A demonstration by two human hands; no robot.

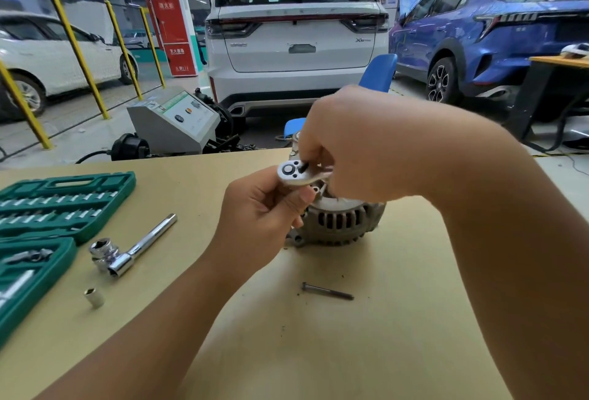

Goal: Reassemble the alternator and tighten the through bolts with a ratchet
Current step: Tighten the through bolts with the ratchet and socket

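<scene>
Both hands grip the ratchet [298, 173] above the alternator [342, 221] on the table [366, 336]: left hand [264, 208] fingers pinch its head, right hand [353, 145] fingers curl around its handle.

Two bare forearms, left hand [255, 208], right hand [360, 141], sleeveless

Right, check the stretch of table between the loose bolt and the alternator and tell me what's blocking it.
Nothing visible does. The loose bolt lies on bare table in front of the alternator, with only a few dark specks between them. Both hands are up at the ratchet on top of the alternator, clear of that stretch.
</scene>
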